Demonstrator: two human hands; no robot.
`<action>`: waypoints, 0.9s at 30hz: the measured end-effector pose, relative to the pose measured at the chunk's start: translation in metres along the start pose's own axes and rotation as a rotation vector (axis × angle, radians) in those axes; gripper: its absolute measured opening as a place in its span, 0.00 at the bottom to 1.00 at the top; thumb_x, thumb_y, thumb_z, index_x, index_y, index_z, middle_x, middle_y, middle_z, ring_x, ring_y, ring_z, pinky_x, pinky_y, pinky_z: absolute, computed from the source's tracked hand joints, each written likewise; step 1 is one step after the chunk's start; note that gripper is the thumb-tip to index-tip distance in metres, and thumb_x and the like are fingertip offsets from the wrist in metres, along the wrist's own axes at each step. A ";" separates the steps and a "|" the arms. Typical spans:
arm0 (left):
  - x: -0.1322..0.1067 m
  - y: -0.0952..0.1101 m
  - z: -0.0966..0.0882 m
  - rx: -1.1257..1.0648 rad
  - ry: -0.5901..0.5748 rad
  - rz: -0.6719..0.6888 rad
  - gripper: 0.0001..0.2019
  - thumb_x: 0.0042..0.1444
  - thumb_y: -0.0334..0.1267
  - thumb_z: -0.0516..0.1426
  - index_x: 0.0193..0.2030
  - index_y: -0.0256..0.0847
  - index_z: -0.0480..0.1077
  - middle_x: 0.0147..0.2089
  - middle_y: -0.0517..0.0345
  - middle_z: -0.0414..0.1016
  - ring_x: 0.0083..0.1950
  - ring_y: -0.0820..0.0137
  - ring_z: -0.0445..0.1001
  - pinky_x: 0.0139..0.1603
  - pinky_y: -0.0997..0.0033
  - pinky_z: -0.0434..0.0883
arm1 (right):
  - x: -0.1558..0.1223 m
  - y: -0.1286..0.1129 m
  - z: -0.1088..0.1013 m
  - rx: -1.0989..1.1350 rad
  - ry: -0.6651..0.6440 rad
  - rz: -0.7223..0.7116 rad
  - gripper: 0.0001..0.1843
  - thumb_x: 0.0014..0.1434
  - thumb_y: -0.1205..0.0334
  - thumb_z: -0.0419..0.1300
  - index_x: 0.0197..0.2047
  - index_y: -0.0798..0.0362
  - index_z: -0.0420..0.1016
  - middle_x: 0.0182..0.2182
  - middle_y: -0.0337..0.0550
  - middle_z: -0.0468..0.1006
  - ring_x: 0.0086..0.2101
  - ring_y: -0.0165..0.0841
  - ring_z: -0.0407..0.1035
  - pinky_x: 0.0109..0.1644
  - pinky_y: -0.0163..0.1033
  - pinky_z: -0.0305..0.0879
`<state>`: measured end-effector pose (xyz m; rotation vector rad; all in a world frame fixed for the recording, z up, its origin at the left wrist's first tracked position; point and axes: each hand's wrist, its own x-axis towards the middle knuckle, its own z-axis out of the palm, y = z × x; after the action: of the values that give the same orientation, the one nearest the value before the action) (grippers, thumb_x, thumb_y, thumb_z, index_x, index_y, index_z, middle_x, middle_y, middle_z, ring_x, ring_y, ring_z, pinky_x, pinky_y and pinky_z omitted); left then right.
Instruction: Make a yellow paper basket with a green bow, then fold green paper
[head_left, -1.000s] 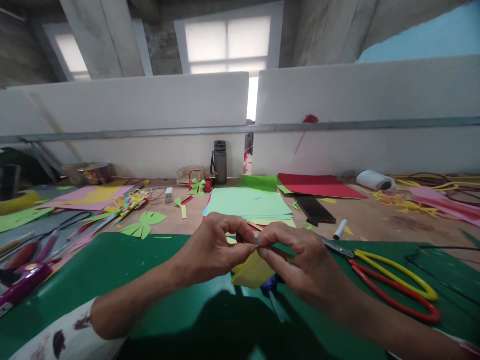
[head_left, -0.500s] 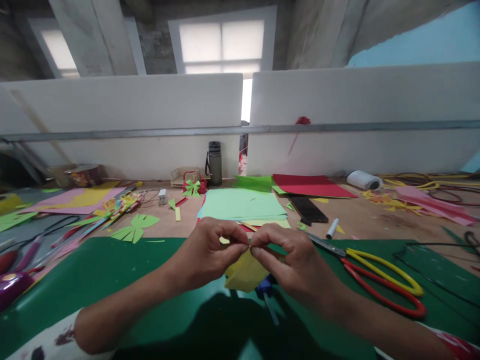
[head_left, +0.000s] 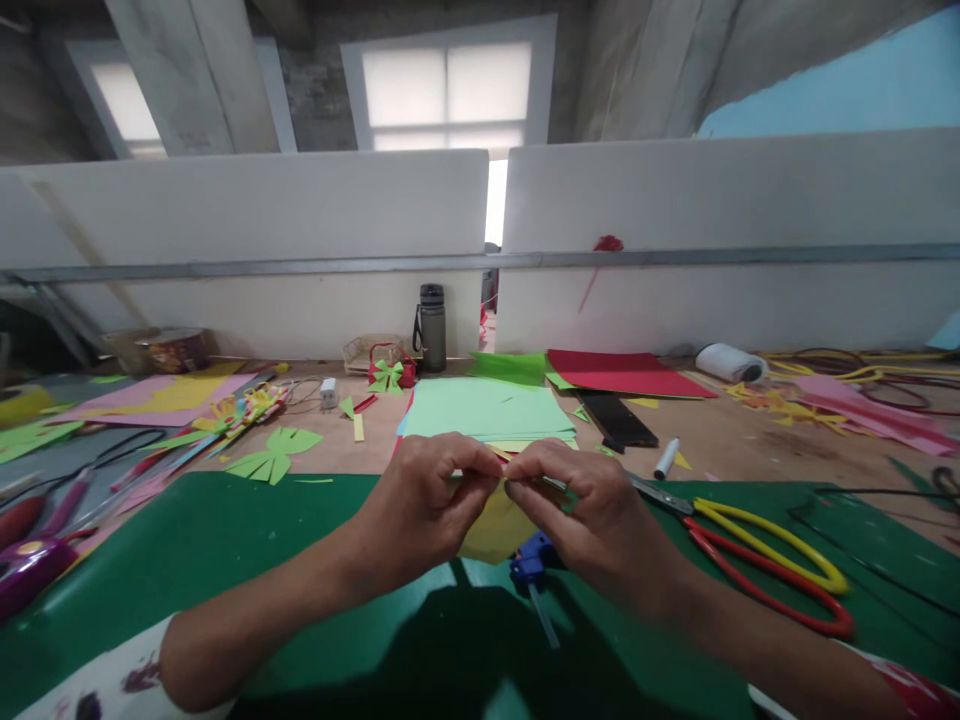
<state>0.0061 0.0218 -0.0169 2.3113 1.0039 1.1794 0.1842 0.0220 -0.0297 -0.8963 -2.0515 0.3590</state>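
Left fingers (head_left: 474, 454), right fingers (head_left: 538, 456), both pinching yellow paper (head_left: 493, 532)

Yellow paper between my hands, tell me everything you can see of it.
The yellow paper looks like a thin, plain, matte piece. Your left hand and right hand pinch it near its top, fingertips close together, and the rest shows below them, in front of the green mat. Whether its lower edge touches the mat cannot be told. A blue tool shows just right of its lower part. The hands hide some of it, so its full shape is unclear.
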 end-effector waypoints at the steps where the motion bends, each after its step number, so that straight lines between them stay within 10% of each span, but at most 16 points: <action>1: 0.001 0.000 -0.002 -0.048 -0.022 -0.030 0.05 0.54 0.31 0.55 0.32 0.36 0.73 0.29 0.57 0.76 0.31 0.73 0.72 0.34 0.76 0.68 | 0.002 -0.001 -0.002 0.019 0.000 0.034 0.06 0.57 0.68 0.55 0.30 0.53 0.72 0.24 0.37 0.73 0.27 0.29 0.66 0.32 0.35 0.60; 9: 0.011 -0.037 -0.010 -0.711 -0.555 -0.407 0.18 0.55 0.44 0.59 0.48 0.36 0.73 0.43 0.51 0.77 0.42 0.68 0.75 0.41 0.72 0.72 | 0.025 0.032 -0.025 0.376 -0.046 0.416 0.09 0.49 0.56 0.60 0.26 0.54 0.70 0.20 0.35 0.69 0.21 0.27 0.61 0.24 0.33 0.56; 27: -0.007 -0.049 0.032 -0.914 -0.693 -0.719 0.21 0.50 0.51 0.61 0.43 0.35 0.72 0.33 0.50 0.78 0.26 0.70 0.76 0.22 0.77 0.70 | 0.026 0.054 -0.021 0.337 -0.186 0.505 0.06 0.45 0.60 0.60 0.24 0.54 0.70 0.19 0.33 0.67 0.21 0.26 0.58 0.25 0.33 0.53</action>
<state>0.0083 0.0506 -0.0684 1.2673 0.6911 0.3378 0.2160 0.0768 -0.0313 -1.1922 -1.8242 1.0618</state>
